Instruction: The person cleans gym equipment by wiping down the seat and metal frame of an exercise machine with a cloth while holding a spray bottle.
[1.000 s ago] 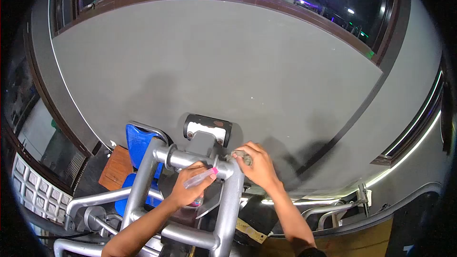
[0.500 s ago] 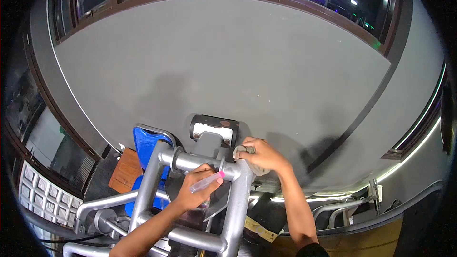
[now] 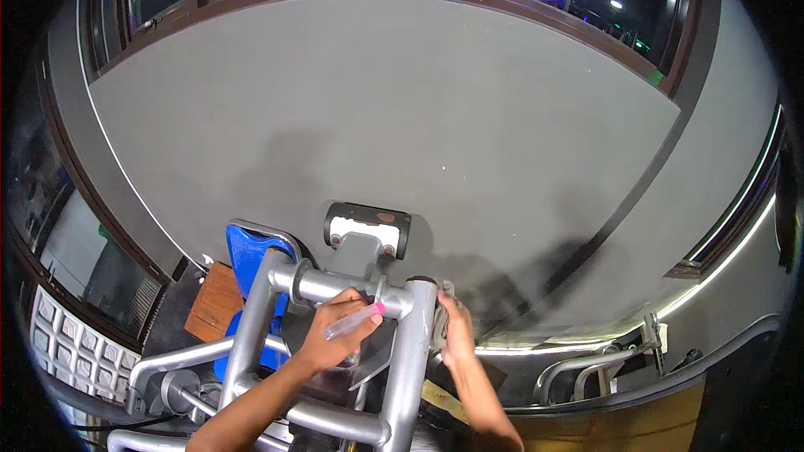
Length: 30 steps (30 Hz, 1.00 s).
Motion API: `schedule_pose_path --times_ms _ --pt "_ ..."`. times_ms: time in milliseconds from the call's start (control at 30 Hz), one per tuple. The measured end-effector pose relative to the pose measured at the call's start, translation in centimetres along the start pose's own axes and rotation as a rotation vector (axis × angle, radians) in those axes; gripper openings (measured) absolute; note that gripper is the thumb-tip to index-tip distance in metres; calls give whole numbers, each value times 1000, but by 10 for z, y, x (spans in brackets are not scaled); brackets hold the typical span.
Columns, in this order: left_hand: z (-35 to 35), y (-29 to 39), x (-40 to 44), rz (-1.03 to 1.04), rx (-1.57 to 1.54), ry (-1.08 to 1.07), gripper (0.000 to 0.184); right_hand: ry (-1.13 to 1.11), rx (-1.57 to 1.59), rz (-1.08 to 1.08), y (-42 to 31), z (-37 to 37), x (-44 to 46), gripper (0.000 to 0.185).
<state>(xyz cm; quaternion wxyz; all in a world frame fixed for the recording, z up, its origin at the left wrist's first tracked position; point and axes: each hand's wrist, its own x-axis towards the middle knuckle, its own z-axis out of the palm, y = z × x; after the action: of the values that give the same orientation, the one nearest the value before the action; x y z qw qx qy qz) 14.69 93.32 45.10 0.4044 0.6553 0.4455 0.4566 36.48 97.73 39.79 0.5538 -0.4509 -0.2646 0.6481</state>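
Note:
My left hand point(image 3: 339, 335) is wrapped round a clear spray bottle point(image 3: 352, 321) with a pink tip, in front of the crossbar of a silver tubular frame point(image 3: 408, 368). At the right side of the frame's upright, just below its open top end, my right hand point(image 3: 455, 331) presses a grey cloth point(image 3: 441, 315) to the tube. Part of the cloth is hidden behind the fingers and the tube. Behind the crossbar is a black and white padded part point(image 3: 367, 228) on a grey bracket.
A blue chair point(image 3: 249, 253) and a brown wooden box point(image 3: 213, 305) stand at the left. Behind the frame rises a grey wall point(image 3: 377, 100) with windows above. More metal tubing point(image 3: 586, 362) lies at the lower right, near a curved dark rail.
My right hand has moved with the cloth from the top corner of the frame down to the upright's right side. My left hand keeps its hold on the bottle. The view has shifted slightly.

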Motion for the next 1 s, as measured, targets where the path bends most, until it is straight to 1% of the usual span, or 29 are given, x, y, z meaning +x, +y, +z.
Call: schedule_pose_path --times_ms 33,67,100,167,200,267,300,367,400,433,500,633,733,767,833,867,933,1000 --pt "0 0 0 0 -3 -3 30 28 24 -21 8 -1 -6 35" --pt "1 2 -1 -24 -27 0 30 78 75 -96 12 -1 -15 34" --pt "1 4 0 -47 -50 2 30 82 76 -98 18 0 -24 34" --pt "2 6 -1 -67 -42 3 30 309 93 -92 35 -7 -44 28" --pt "2 8 0 -82 -32 10 29 312 97 -96 34 -12 -55 28" --pt "1 4 0 -76 -41 4 29 -30 -274 -242 27 -21 -74 30" --pt "1 2 0 -72 -52 4 28 -29 -271 -246 28 -21 -71 30" --pt "2 1 0 -70 -53 11 28 31 -569 -483 30 -20 -61 21" --pt "2 1 0 -70 -55 19 27 36 -671 -559 13 -9 -56 21" --pt "2 0 0 -64 -52 19 27 35 -669 -565 1 0 -44 21" --pt "2 -1 0 -68 -80 19 27 24 -795 -766 -18 14 -21 20" --pt "1 -1 1 -29 -65 10 28 29 -799 -837 -31 25 -11 18" --pt "0 2 0 -51 -14 7 28 -3 -917 -864 -20 13 -35 20" --pt "1 -2 1 -14 4 20 28 -5 -920 -867 -16 9 -46 20" --pt "1 -2 1 27 19 37 28 -47 -956 -782 -9 0 -72 21" --pt "0 0 1 36 59 26 28 -49 -961 -783 -5 -4 -85 21" --pt "-2 -3 2 48 93 16 28 -104 -904 -708 2 -10 -111 22" --pt "-2 -11 4 225 204 8 29 -136 -942 -735 4 -12 -134 20"
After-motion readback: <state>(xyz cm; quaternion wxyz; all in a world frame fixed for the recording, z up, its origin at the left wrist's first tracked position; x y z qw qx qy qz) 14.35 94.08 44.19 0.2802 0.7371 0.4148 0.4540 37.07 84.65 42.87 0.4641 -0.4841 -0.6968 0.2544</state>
